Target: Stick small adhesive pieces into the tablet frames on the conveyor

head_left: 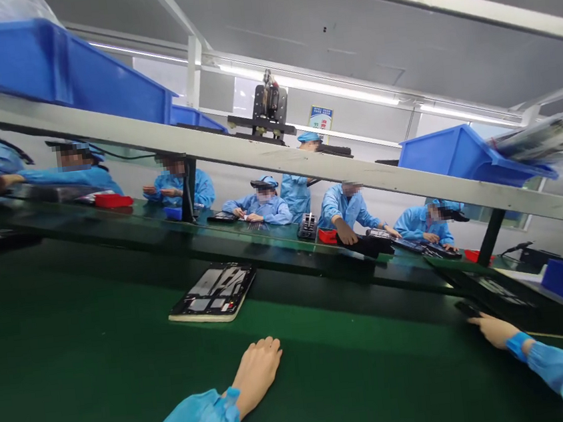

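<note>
My left hand [258, 371] rests on the green work surface [129, 388], its fingers curled under and their tips hidden. Nothing shows in it. Beyond it lies an opened tablet-like device [214, 292], inner parts facing up, in a pale-edged shell; the hand is apart from it. Far to the right, my right hand [495, 331] reaches out with its fingers closed at the edge of a small dark object [467, 309], whose kind I cannot make out. Just past that hand is another dark panel with pale inner parts [501, 288].
A white shelf rail [255, 148] crosses overhead, carrying blue bins [116, 77] at left and another blue bin [456, 152] at right. Dark posts [491, 236] hold it up. Several co-workers in blue sit across the bench; one person's arm [347, 231] reaches over a black item [368, 245].
</note>
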Demonstrator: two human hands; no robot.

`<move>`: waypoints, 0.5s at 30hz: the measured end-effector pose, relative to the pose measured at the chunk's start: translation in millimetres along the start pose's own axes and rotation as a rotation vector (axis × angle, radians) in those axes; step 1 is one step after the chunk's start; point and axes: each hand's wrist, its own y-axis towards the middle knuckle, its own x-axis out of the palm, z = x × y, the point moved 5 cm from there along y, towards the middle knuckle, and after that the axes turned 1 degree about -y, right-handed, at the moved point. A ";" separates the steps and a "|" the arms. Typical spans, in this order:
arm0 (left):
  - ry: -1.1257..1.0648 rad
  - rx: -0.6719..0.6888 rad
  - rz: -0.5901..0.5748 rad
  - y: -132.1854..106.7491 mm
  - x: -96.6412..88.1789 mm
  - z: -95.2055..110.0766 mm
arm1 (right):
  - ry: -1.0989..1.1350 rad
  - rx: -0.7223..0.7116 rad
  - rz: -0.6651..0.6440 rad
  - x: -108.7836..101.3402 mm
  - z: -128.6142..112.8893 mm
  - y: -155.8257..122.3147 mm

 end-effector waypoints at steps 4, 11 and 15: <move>-0.005 -0.014 0.003 1.1 -1.2 0.3 | 0.035 0.007 -0.015 1.6 11.4 49.1; -0.051 -0.035 0.024 5.3 5.9 -13.0 | 0.017 0.096 -0.155 7.6 28.7 41.0; -0.132 0.009 0.121 8.2 4.1 -21.9 | -0.133 0.244 -0.237 -1.0 39.1 -40.0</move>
